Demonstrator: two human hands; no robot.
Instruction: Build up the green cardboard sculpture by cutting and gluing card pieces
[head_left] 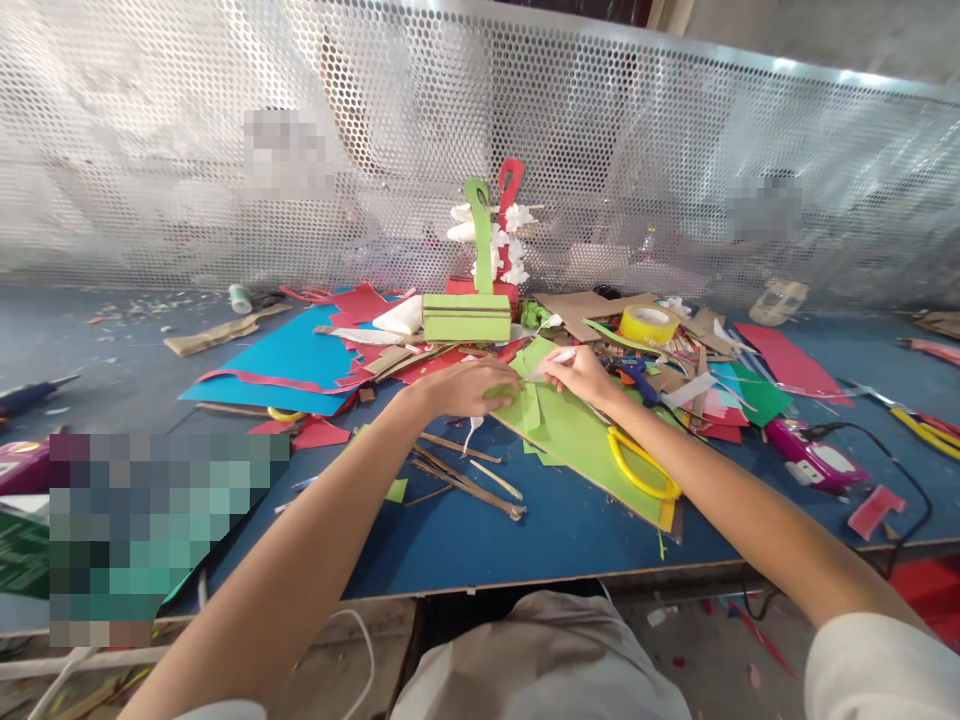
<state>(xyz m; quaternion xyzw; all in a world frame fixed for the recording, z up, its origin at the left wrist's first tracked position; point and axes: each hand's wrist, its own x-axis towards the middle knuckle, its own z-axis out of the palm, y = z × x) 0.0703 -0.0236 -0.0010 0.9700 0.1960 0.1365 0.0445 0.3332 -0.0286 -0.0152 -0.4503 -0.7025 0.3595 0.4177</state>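
Note:
My left hand (pixel 474 388) is closed at the near left edge of some light green paper (pixel 531 408), with a bit of green showing between its fingers. Pinched in my right hand (pixel 583 374) is a slim pale pen (pixel 562 356), its lower end close to the green paper. Beneath lies a larger light green sheet (pixel 581 440). Yellow-handled scissors (pixel 641 475) rest on that sheet beside my right forearm; their blades are mostly hidden. Behind my hands stands a green box shape (pixel 466 318) with a green upright strip (pixel 481 235).
A blue sheet (pixel 281 355) and red scraps lie left. Yellow tape (pixel 649 324), a blue glue gun (pixel 637 380) and cardboard pieces are at right. Thin sticks (pixel 469 480) lie in front. Pliers (pixel 919 415) and a purple corded device (pixel 814 455) sit far right. A perforated metal screen (pixel 420 130) stands behind.

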